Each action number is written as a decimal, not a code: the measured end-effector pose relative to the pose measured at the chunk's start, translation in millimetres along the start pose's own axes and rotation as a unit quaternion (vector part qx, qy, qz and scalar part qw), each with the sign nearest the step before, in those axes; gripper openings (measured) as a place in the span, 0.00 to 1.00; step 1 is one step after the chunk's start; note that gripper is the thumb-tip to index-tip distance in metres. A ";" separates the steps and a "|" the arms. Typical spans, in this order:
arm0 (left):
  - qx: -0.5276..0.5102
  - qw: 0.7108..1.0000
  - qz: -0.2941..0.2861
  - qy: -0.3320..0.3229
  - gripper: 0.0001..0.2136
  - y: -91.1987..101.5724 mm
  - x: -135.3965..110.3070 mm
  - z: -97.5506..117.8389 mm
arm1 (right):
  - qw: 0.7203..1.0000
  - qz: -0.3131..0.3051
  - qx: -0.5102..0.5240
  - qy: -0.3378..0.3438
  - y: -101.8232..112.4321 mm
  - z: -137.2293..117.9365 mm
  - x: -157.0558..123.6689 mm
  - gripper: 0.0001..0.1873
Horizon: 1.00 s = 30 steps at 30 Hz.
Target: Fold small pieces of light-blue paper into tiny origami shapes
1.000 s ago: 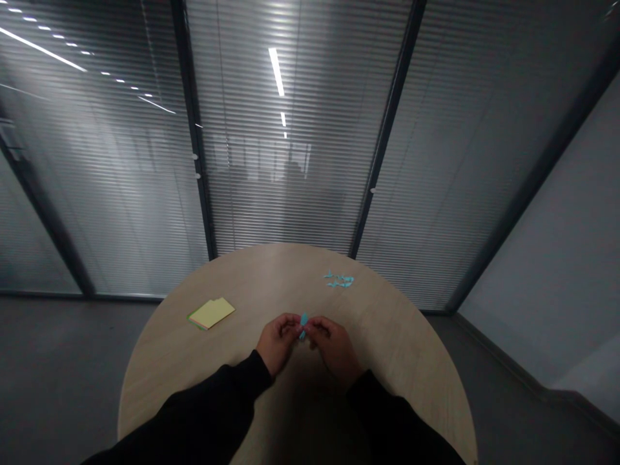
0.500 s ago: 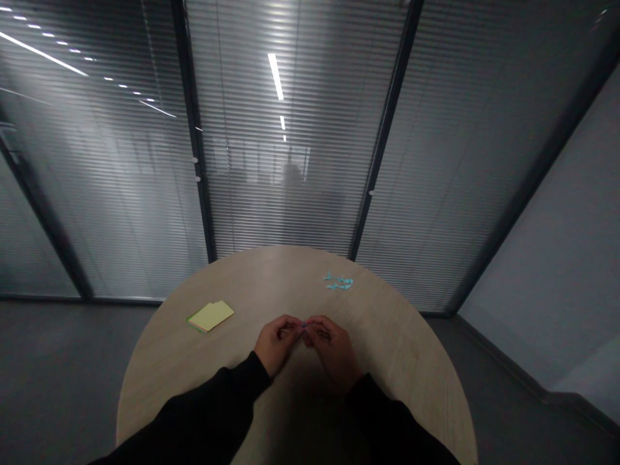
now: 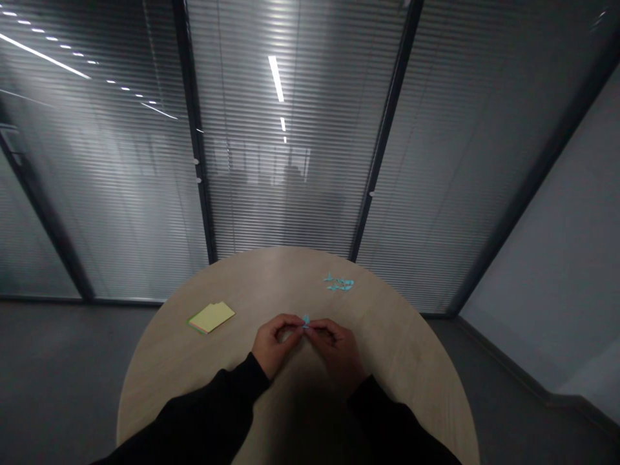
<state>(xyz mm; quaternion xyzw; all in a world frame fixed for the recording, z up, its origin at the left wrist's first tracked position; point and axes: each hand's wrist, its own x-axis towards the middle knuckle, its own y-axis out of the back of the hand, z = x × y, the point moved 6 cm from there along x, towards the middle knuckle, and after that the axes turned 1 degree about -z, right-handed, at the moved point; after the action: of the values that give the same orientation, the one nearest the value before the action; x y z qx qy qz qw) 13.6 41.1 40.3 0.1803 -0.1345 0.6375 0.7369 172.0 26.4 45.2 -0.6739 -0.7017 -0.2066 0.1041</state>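
Both hands meet over the middle of a round wooden table (image 3: 407,361). My left hand (image 3: 272,343) and my right hand (image 3: 336,347) pinch a small folded piece of blue paper (image 3: 305,320) between their fingertips; only a tip of it shows above the fingers. Both arms wear black sleeves. A small pile of folded blue paper pieces (image 3: 339,282) lies on the table beyond my right hand, apart from it.
A stack of yellow sticky notes (image 3: 212,316) with a green edge lies on the table to the left of my hands. Glass partitions with lowered blinds (image 3: 290,161) stand just behind the table. Grey floor surrounds it.
The blue paper showed as a taller strip between the fingertips a second ago; it is now mostly hidden, only a small tip visible. The hands stayed together in nearly the same place.
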 end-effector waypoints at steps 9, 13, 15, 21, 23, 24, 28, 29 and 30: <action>-0.057 0.997 0.021 0.040 0.11 -6.3 -1.8 -6.3 | 1.000 0.020 0.013 -0.013 -5.2 9.0 -1.8 0.14; -0.133 0.988 0.040 0.075 0.15 -9.6 -2.4 -10.2 | 0.999 0.036 0.007 -0.010 -4.7 11.6 -1.8 0.14; -0.146 0.985 0.041 0.078 0.16 -10.0 -2.0 -9.8 | 0.999 0.037 0.008 -0.017 -4.2 11.6 -1.6 0.16; -0.155 0.983 0.015 0.094 0.18 -11.7 -0.3 -15.6 | 0.998 0.006 0.031 -0.057 -6.3 17.2 -0.7 0.19; -0.169 0.981 0.012 0.094 0.19 -12.0 0.1 -18.8 | 0.996 -0.004 0.045 -0.072 -7.1 21.7 -0.3 0.19; -0.173 0.980 0.011 0.093 0.20 -12.0 0.1 -20.0 | 0.996 -0.008 0.052 -0.078 -7.5 23.4 0.0 0.18; -0.161 0.982 0.003 0.098 0.20 -11.7 -0.5 -21.9 | 0.993 -0.011 0.069 -0.095 -8.3 25.5 0.8 0.17; -0.153 0.983 0.002 0.102 0.20 -11.5 -0.6 -22.1 | 0.993 -0.010 0.066 -0.096 -8.3 24.9 1.0 0.17; -0.145 0.984 0.002 0.107 0.21 -11.0 -0.5 -22.5 | 0.994 -0.009 0.058 -0.096 -8.2 24.3 1.0 0.16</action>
<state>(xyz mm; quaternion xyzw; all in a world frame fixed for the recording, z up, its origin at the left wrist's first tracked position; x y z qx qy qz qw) 23.6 49.1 18.8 0.0024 -0.1461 0.6286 0.7639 167.0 37.7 22.7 -0.6772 -0.7252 -0.1011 0.0729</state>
